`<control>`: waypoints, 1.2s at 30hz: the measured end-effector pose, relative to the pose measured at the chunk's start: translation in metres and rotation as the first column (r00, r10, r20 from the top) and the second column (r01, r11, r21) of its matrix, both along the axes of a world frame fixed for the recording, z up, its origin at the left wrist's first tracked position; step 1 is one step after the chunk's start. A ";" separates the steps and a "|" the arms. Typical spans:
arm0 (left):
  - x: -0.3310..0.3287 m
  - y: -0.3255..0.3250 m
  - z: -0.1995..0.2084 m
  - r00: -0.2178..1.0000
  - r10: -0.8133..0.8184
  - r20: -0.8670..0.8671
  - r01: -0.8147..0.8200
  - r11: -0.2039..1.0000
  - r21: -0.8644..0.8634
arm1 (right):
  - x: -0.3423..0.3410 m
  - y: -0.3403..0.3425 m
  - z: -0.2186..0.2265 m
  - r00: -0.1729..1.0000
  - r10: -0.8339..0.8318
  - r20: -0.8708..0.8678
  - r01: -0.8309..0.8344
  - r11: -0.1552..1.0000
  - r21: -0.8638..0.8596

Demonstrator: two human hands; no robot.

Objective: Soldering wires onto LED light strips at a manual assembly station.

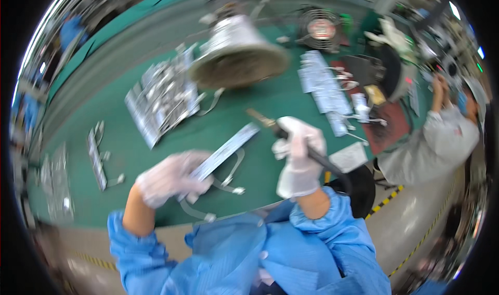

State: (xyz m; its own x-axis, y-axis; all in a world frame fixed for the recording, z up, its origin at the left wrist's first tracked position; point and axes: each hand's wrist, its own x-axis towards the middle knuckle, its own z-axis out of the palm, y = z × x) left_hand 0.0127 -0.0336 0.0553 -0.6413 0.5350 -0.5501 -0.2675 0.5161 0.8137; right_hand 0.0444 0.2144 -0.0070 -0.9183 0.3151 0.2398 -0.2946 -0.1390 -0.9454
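Observation:
My left hand (169, 178), in a white glove, holds the near end of a long narrow white circuit strip (228, 148) that slants up to the right above the green bench mat (145, 154). My right hand (300, 157), also gloved, grips a soldering iron (283, 134) by its black handle; the brass tip points up-left, just right of the strip's far end. Thin flat ribbon leads (228, 183) lie on the mat under the strip. Both my sleeves are blue.
A metal fume hood cone (236, 56) hangs over the bench. A heap of similar strips (163, 97) lies left of it, more strips (325, 87) to the right, and a small fan (321, 29) behind. A co-worker in grey (431, 144) works at right.

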 end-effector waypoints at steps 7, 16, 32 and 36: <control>-0.016 0.027 -0.043 0.957 0.262 -0.123 -0.259 0.965 0.046 | 0.011 -0.005 -0.003 0.997 0.037 -0.066 -0.019 0.969 0.247; 0.001 0.023 -0.051 0.824 0.104 -0.557 -0.147 0.989 -0.032 | 0.005 -0.007 -0.012 0.908 0.315 -0.276 -0.096 0.798 0.595; 0.014 0.028 -0.070 0.653 0.085 -0.752 -0.188 0.981 -0.053 | 0.004 -0.009 -0.014 0.873 0.346 -0.344 -0.044 0.759 0.649; 0.013 0.029 -0.071 0.649 0.074 -0.757 -0.184 0.981 -0.062 | 0.003 -0.011 -0.015 0.860 0.342 -0.379 -0.015 0.758 0.652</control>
